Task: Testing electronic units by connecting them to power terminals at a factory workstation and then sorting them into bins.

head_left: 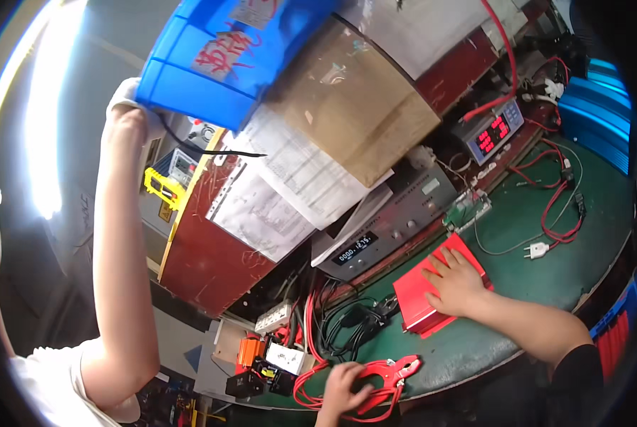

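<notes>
My right hand (pixel 455 286) lies open-fingered on the red metal case (pixel 413 297) atop the green surface (pixel 546 274), my left hand (pixel 344 390), fingers parted, over red clamp leads (pixel 404 368) whose loops could snag if tugged.

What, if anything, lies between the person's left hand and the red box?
Between the left hand and the red box lies part of the looped red cable, with a red clamp; the right hand rests on the box.
</notes>
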{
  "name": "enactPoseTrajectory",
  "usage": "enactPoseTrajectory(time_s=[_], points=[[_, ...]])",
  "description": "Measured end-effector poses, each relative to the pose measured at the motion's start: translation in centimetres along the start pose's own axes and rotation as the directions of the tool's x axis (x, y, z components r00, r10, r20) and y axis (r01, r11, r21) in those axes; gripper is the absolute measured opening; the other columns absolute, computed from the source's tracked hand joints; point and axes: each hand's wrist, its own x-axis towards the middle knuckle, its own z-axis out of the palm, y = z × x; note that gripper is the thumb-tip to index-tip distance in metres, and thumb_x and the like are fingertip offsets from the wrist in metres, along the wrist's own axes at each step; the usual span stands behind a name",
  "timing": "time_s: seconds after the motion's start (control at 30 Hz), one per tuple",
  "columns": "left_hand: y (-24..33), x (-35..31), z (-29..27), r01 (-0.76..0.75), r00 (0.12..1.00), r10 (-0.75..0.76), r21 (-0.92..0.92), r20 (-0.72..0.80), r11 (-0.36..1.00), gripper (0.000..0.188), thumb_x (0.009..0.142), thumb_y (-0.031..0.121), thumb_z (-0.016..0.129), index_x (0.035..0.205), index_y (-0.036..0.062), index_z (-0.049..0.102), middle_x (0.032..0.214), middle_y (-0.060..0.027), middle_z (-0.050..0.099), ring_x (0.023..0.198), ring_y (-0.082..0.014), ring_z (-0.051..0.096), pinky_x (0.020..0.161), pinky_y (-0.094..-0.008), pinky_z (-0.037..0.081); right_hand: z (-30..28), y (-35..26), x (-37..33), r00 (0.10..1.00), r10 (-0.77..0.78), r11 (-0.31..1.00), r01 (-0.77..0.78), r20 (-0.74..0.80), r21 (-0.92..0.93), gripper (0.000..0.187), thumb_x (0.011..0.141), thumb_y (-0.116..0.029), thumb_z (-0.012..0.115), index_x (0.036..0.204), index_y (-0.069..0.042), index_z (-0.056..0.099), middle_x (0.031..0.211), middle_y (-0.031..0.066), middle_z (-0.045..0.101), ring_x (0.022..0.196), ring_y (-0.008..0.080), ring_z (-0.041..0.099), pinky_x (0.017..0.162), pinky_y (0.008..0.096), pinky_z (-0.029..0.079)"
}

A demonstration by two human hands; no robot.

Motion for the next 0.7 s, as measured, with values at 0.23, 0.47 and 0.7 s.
enactPoseTrajectory(time_s=[0.23,0.47,0.7], points=[[2.3,-2.3,0.2,0.062,0.979,-0.073,0.068,0.189,0.996,0.096,0.075,0.057,0.080,0.151,0.0083,0.048,0.147,-0.0233,0.046,0.132,-0.0418,0.047,0.110,-0.0510,0.037,-0.3,0.0,-0.1,1.000,-0.020,1.000,0.020,-0.006,0.001,0.065,0.099,-0.055,0.044,0.150,-0.017,0.053,0.159,0.0171,0.043,0.150,0.0428,0.032,0.126,0.0532,0.017],[4.0,-2.5,2.6,0.170,0.975,-0.197,0.221,0.105,0.960,0.104,0.074,0.054,0.081,0.153,0.0012,0.038,0.149,-0.0340,0.033,0.131,-0.0509,0.041,0.111,-0.0582,0.035,0.1,0.0,-0.1,1.000,-0.013,1.000,0.013,0.003,0.013,0.064,0.099,-0.054,0.044,0.149,-0.016,0.054,0.160,0.0176,0.043,0.150,0.0426,0.031,0.126,0.0540,0.017],[3.8,-1.6,3.7,0.327,0.932,-0.361,0.381,0.020,0.865,0.101,0.070,0.059,0.081,0.153,0.0141,0.045,0.142,-0.0305,0.045,0.129,-0.0477,0.046,0.099,-0.0590,0.039,-1.5,-0.2,-0.2,1.000,-0.006,0.999,0.006,0.007,0.038,0.062,0.095,-0.051,0.053,0.143,-0.013,0.060,0.154,0.0201,0.049,0.145,0.0438,0.038,0.124,0.0542,0.022]])
